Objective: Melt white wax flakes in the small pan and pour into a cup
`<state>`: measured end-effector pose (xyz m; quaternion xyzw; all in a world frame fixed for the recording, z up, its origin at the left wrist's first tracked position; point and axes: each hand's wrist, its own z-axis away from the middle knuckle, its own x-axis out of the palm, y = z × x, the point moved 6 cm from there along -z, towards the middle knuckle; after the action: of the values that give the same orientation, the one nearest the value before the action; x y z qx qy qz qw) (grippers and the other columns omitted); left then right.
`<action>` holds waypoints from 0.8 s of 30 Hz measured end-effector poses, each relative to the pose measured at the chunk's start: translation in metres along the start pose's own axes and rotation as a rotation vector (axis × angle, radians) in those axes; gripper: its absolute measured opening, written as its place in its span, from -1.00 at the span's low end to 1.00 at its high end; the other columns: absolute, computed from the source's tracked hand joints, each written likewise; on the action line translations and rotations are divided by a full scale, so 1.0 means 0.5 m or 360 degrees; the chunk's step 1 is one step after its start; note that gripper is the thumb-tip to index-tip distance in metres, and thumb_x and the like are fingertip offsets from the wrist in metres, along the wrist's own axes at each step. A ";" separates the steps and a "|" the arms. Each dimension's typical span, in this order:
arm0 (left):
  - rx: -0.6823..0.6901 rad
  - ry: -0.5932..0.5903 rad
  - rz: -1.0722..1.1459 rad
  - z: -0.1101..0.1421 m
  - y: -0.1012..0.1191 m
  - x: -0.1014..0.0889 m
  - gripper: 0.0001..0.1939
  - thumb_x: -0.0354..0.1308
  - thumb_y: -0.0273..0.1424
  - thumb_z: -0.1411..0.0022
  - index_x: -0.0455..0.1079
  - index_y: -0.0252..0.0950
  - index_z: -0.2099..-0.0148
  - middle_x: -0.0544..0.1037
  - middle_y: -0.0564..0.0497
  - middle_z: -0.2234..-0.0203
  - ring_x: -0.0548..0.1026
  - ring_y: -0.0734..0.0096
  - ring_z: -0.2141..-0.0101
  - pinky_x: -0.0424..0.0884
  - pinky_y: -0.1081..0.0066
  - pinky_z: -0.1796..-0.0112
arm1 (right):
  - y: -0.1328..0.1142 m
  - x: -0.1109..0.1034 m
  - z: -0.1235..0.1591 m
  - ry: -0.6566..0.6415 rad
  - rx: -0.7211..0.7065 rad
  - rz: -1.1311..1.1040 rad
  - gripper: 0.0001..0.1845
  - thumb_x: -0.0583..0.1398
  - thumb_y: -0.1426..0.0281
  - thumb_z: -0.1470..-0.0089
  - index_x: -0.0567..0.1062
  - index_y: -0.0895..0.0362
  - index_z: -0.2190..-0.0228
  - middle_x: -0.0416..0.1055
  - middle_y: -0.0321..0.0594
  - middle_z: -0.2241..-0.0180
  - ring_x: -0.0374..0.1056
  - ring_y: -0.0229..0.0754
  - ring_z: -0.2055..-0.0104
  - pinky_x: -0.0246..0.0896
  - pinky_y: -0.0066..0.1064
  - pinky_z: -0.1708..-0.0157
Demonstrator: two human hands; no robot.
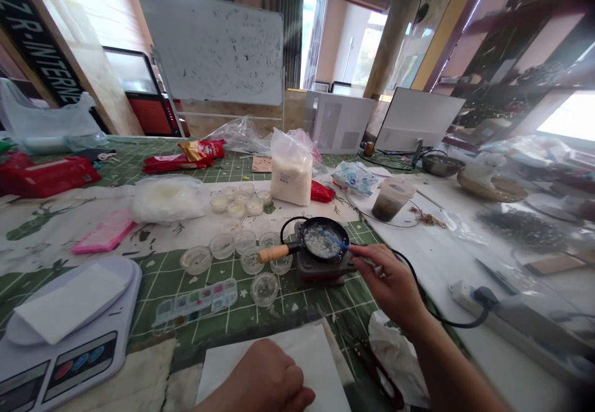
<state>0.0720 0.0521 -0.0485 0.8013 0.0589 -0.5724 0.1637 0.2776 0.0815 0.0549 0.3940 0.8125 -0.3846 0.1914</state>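
Observation:
My right hand (388, 279) pinches one end of a thin blue stick (337, 241). The stick's other end dips into whitish, partly clear lumps in a small black frying pan (346, 232) with a wooden handle (273, 253). That pan rests on a small dark hot plate (320, 271) with a black cord. My left hand (264, 375) lies curled into a fist on white paper (320, 350) at the table's front; its palm side is hidden. Left of the pan stand several clear round cups (264, 289), and one of them sits under the pan's handle.
A bag of white granules (292, 176) stands behind the pan, beside several white-filled cups (237, 207). At left are a kitchen scale (132, 282) and a pill-box-like case (195, 303). Scissors (376, 362), crumpled tissue (395, 350) and a power strip (520, 325) lie at right.

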 end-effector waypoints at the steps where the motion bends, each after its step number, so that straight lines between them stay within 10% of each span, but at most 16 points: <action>1: -0.0004 0.0004 -0.0008 0.000 -0.001 0.001 -0.71 0.12 -0.38 -0.22 0.27 -0.28 0.55 0.44 0.08 0.67 0.36 0.41 0.64 0.04 0.35 0.55 | -0.008 0.006 0.001 -0.0079 -0.0068 -0.0073 -0.76 0.16 0.45 -0.17 0.53 0.07 0.12 0.54 -0.20 0.33 0.42 -0.14 0.26 0.37 -0.24 0.20; 24: 0.0023 -0.0035 0.0011 0.007 -0.005 0.017 -0.72 0.09 -0.38 -0.24 0.27 -0.27 0.53 0.46 0.09 0.65 0.36 0.41 0.63 0.08 0.36 0.55 | -0.050 -0.035 0.005 0.0056 -0.0294 0.0209 -0.77 0.22 0.50 -0.08 0.54 0.07 0.19 0.55 -0.19 0.38 0.43 -0.12 0.33 0.34 -0.23 0.30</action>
<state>0.0710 0.0523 -0.0580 0.7964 0.0502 -0.5809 0.1607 0.2688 0.0610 0.0759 0.4338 0.8202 -0.2878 0.2373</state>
